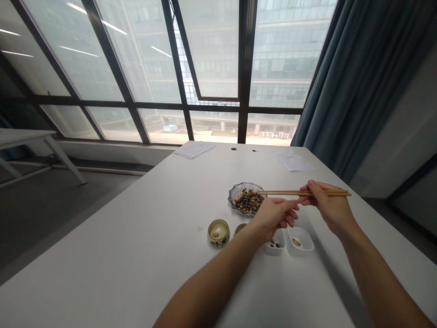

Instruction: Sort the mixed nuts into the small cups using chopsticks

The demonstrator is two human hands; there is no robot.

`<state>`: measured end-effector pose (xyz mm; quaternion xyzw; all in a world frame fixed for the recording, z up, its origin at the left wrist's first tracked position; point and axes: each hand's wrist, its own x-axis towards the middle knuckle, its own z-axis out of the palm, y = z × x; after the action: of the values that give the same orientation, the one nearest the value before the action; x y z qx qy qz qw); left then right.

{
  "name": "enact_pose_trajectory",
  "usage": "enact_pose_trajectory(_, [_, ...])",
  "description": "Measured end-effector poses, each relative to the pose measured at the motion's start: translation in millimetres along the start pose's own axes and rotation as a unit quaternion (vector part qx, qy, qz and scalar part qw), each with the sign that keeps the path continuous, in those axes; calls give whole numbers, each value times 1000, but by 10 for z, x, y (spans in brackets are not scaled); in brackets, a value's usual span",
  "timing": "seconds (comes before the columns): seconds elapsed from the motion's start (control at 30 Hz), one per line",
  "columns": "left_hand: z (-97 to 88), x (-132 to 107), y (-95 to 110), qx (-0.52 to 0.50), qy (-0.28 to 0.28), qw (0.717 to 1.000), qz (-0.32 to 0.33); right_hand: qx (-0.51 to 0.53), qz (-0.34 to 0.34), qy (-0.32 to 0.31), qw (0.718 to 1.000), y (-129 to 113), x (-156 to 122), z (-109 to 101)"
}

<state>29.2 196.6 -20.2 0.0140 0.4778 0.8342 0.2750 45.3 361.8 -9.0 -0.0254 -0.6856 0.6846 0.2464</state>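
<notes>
My right hand [326,205] grips a pair of wooden chopsticks [307,193], held level with their tips over a ribbed glass dish [246,199]. The dish holds a heap of dark and yellowish seeds. My left hand [273,218] hangs just left of my right hand, its fingers curled and nothing visible in them. Below it stand a white square dish [275,243] with several dark seeds and a second white dish [299,241] with a tan bit inside. A lettered ceramic cup [218,233] stands to the left, and a second cup [240,228] is partly hidden behind my left hand.
All this sits on a white table [136,228] whose far edge meets a large window [218,68]. Loose papers [194,150] and another sheet [292,161] lie near that edge. A teal curtain [348,82] hangs right, and a white table [23,139] stands left.
</notes>
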Motion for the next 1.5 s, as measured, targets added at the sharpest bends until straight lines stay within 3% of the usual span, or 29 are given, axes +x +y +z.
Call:
enact_pose_trajectory(0.03, [-25, -32, 67, 61, -18, 998, 19, -1, 2, 1, 1000, -16, -6, -20])
enact_pose_trajectory(0.07, [-58, -61, 145, 203, -27, 974, 94, -3, 4, 0, 1000, -32, -14, -32])
enact_pose_trajectory(0.13, [-156, -107, 326, 420, 31, 873, 245, -5, 9, -8, 1000, -62, -36, -34])
enact_pose_trajectory(0.17, [-222, -119, 423, 498, 58, 821, 272, -2, 10, -11, 1000, -74, -46, -25])
enact_pose_trajectory(0.23, [-384, -127, 622, 593, 105, 746, 284, 6, 12, -18, 1000, -84, -62, 4])
enact_pose_trajectory(0.27, [-477, -125, 719, 623, 111, 722, 280, 10, 14, -21, 1000, -84, -66, 20])
enact_pose_trajectory(0.3, [-572, -124, 813, 632, 114, 716, 274, 13, 15, -23, 1000, -80, -68, 36])
enact_pose_trajectory(0.5, [-1091, -232, 1274, 644, 108, 708, 269, 27, 23, -22, 999, -23, -32, 134])
enact_pose_trajectory(0.73, [-1519, -417, 1456, 598, 42, 760, 249, 28, 38, -31, 998, 13, -39, 211])
enact_pose_trajectory(0.93, [-1655, -338, 1431, 650, 31, 694, 307, -13, 20, -43, 999, -51, -97, 232])
enact_pose_trajectory(1.1, [-1664, -319, 1461, 662, 12, 686, 302, -45, 1, -54, 998, -95, -141, 279])
enact_pose_trajectory(1.2, [-1644, -343, 1402, 628, 44, 710, 315, -52, -11, -46, 998, -115, -167, 286])
enact_pose_trajectory(1.33, [-1661, -388, 1131, 575, 66, 738, 346, -51, -23, -46, 997, -159, -184, 267])
enact_pose_trajectory(1.5, [-1896, -529, 697, 542, 52, 782, 302, -48, -43, -24, 998, -192, -156, 212])
